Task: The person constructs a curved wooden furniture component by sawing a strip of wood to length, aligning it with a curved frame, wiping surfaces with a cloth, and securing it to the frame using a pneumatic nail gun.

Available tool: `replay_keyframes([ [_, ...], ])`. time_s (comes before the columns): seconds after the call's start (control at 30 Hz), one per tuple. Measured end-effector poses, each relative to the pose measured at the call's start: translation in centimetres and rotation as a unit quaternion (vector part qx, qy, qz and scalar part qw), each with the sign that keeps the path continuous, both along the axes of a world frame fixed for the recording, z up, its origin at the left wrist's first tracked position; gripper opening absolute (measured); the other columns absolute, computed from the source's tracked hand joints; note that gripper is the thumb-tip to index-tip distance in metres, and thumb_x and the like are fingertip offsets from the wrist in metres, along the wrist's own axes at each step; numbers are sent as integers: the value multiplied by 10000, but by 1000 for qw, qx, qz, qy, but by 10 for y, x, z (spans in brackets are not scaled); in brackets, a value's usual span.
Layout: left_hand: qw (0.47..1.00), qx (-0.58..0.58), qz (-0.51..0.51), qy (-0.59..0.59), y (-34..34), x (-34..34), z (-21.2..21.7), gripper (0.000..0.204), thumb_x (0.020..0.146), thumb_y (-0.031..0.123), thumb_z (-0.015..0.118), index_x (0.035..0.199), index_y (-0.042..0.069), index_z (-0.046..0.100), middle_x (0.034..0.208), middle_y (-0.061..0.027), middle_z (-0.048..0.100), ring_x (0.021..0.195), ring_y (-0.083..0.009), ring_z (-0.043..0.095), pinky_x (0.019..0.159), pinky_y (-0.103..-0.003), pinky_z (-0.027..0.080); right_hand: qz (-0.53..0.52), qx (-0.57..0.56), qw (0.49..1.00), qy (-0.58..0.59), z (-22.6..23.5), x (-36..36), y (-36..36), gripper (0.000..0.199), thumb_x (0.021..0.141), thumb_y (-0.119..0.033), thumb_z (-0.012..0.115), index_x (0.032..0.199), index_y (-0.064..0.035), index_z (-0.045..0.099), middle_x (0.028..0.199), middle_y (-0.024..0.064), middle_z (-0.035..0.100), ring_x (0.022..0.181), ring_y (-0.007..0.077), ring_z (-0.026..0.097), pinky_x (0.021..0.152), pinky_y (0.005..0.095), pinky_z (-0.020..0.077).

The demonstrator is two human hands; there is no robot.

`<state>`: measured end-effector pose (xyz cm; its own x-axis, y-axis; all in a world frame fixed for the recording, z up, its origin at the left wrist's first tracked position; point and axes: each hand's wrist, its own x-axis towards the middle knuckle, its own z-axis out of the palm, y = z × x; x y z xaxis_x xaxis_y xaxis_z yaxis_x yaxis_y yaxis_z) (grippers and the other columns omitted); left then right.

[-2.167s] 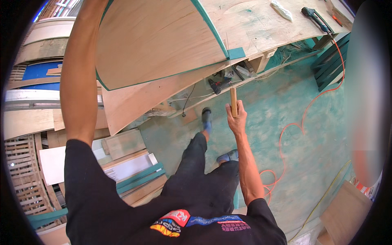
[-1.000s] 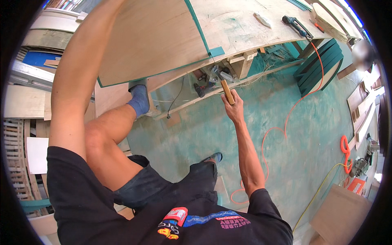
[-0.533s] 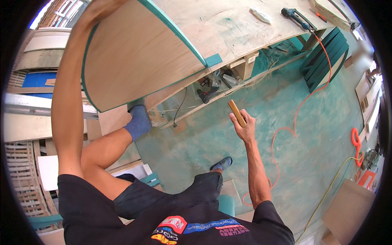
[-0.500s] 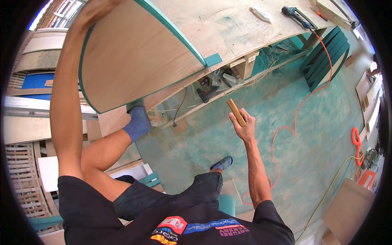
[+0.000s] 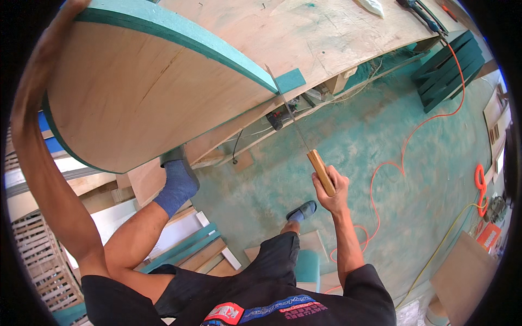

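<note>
A wooden-handled handsaw (image 5: 322, 173) is in my right hand (image 5: 333, 191), fingers wrapped round the grip. Its thin blade, seen almost edge-on, runs up to the bench edge. There it lies against the pointed corner of a large curved plywood panel (image 5: 147, 92) with teal edges. Just right of the blade, a small flat teal piece (image 5: 290, 80) rests on the bench; whether it joins the panel I cannot tell. My left hand (image 5: 69, 11) grips the panel's upper left edge, its fingertips partly out of view. My left foot is raised beside the panel's lower edge.
The wooden workbench (image 5: 321, 38) carries a dark power tool (image 5: 421, 13) on an orange hose (image 5: 403, 146) that loops across the floor. A drill (image 5: 278, 118) sits on the shelf below. Dark green slatted pieces (image 5: 448, 73) stand at right; boards lie at left.
My right hand brought the saw blade up against the panel's corner; before, it hardly showed. The panel appears larger and shifted left, with my left hand at its upper edge.
</note>
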<state>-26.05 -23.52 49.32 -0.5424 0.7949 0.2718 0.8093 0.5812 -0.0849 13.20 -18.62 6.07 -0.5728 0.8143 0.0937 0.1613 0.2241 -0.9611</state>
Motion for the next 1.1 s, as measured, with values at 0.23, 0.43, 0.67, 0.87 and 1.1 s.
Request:
replay_keyframes([
  [0.23, 988, 123, -90, -24, -34, 11, -70, 675, 1000, 524, 529, 1468, 39, 482, 1308, -162, 572, 1202, -265, 566, 1060, -373, 423, -11, -13, 999, -50, -9, -41, 19, 110, 861, -68, 754, 873, -27, 653, 647, 153, 575, 521, 242, 603, 561, 303, 480],
  [0.43, 880, 303, 110, -348, -152, 40, -262, 579, 1055, 411, 499, 1511, 63, 425, 1401, -110, 513, 1286, -235, 494, 1129, -344, 363, 16, -14, 999, -27, 9, 0, -2, 199, 881, -90, 755, 840, -19, 574, 640, 172, 518, 488, 256, 501, 521, 318, 441],
  [0.67, 594, 487, 267, -582, -229, 2, -435, 511, 1101, 330, 471, 1543, 91, 384, 1477, -58, 466, 1358, -204, 434, 1189, -319, 306, 12, -34, 999, -16, 7, -48, 9, 221, 885, -67, 750, 795, -21, 553, 605, 123, 492, 526, 147, 488, 524, 306, 421],
  [0.87, 814, 332, 215, -425, -240, 3, -439, 501, 1102, 370, 465, 1530, 116, 405, 1476, -34, 473, 1360, -185, 433, 1198, -317, 289, 28, -23, 999, -40, 6, -1, -9, 141, 884, -88, 752, 916, -27, 629, 651, 169, 559, 524, 248, 573, 549, 315, 467],
  [1.1, 966, 84, 163, -181, -252, -3, -450, 493, 1104, 415, 457, 1515, 144, 430, 1474, -6, 481, 1364, -162, 432, 1209, -314, 270, 17, -30, 999, -40, 0, -45, 6, 193, 898, -88, 750, 840, -22, 578, 626, 129, 544, 559, 151, 569, 544, 302, 441],
])
